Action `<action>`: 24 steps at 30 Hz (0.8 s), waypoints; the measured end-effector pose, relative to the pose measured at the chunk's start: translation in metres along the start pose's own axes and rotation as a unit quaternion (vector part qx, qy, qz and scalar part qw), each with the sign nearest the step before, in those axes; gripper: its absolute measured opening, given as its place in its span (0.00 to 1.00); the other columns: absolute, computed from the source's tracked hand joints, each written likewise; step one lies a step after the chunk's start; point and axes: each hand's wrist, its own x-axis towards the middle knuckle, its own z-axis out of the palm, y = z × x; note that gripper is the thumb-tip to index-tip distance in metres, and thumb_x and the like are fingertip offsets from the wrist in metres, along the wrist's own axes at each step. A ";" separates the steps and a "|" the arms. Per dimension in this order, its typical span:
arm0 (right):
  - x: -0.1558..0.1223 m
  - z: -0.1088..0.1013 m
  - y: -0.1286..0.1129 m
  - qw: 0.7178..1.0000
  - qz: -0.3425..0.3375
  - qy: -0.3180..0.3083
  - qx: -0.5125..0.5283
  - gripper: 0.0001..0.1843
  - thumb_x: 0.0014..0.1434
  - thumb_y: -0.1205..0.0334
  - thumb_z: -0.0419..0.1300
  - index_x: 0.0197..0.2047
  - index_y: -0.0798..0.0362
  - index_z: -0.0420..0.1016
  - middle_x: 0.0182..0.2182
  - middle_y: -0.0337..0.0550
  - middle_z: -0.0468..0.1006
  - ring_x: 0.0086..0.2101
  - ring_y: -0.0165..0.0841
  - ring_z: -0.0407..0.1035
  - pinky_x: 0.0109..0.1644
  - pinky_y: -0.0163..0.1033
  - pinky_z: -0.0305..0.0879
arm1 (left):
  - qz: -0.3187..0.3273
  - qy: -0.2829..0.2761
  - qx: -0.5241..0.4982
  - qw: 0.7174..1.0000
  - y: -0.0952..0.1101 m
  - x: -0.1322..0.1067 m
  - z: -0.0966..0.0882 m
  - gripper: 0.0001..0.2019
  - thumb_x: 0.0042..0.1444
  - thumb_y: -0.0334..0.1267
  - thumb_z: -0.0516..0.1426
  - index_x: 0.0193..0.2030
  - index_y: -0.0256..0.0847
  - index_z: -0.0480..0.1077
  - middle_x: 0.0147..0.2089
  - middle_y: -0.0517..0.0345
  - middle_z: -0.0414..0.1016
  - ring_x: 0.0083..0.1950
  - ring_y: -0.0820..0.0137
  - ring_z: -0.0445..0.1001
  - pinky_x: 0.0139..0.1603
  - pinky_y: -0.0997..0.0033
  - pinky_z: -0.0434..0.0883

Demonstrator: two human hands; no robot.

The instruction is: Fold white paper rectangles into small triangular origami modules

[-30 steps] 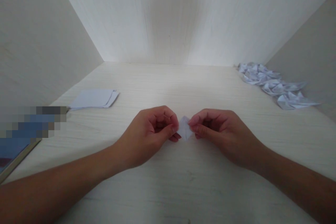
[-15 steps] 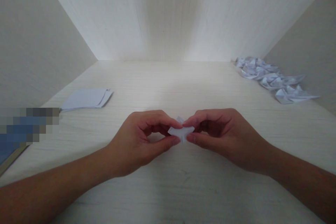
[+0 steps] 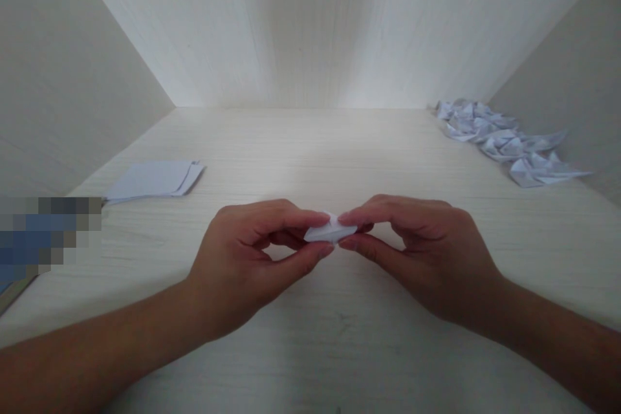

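A small piece of folded white paper (image 3: 332, 231) is held between both hands, at the centre of the head view. My left hand (image 3: 264, 252) pinches its left side between thumb and fingers. On the right side, my right hand (image 3: 412, 246) grips it the same way, index finger on top and thumb below. The fingertips cover parts of the paper, so its full shape is hidden. Both hands are over the pale wooden table (image 3: 334, 349).
A stack of white paper sheets (image 3: 150, 179) lies to the left. Several folded paper boats (image 3: 504, 142) are heaped at the back right, beside the side wall. A back wall (image 3: 310, 26) rises behind. A pixelated blue object (image 3: 39, 233) shows at the left edge.
The folded paper has tipped, showing a narrower side, and shifted slightly up. My fingers have changed their hold on it. The camera view has moved a little.
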 end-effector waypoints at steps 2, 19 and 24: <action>0.000 0.002 -0.002 1.000 0.005 0.006 0.007 0.06 0.61 0.68 0.69 0.40 0.48 0.84 0.35 0.36 0.86 0.33 0.29 0.79 0.38 0.34 0.73 | 0.042 0.007 0.060 0.997 0.002 0.001 -0.001 0.07 0.55 0.34 0.70 0.42 0.45 0.83 0.37 0.58 0.86 0.34 0.72 0.82 0.34 0.77 0.78; 0.004 0.010 -0.005 0.971 0.147 -0.010 0.186 0.04 0.61 0.60 0.70 0.37 0.50 0.81 0.30 0.38 0.81 0.31 0.29 0.73 0.34 0.34 0.70 | -0.049 0.011 -0.081 0.995 0.000 0.003 0.004 0.05 0.56 0.34 0.69 0.39 0.40 0.81 0.34 0.61 0.84 0.35 0.75 0.82 0.36 0.83 0.78; 0.005 0.011 -0.005 0.944 0.191 -0.018 0.267 0.03 0.58 0.63 0.72 0.35 0.49 0.83 0.31 0.37 0.82 0.33 0.28 0.74 0.38 0.33 0.71 | -0.085 0.018 -0.126 0.988 0.005 0.003 0.006 0.04 0.54 0.32 0.69 0.37 0.40 0.81 0.30 0.62 0.84 0.31 0.74 0.82 0.34 0.83 0.79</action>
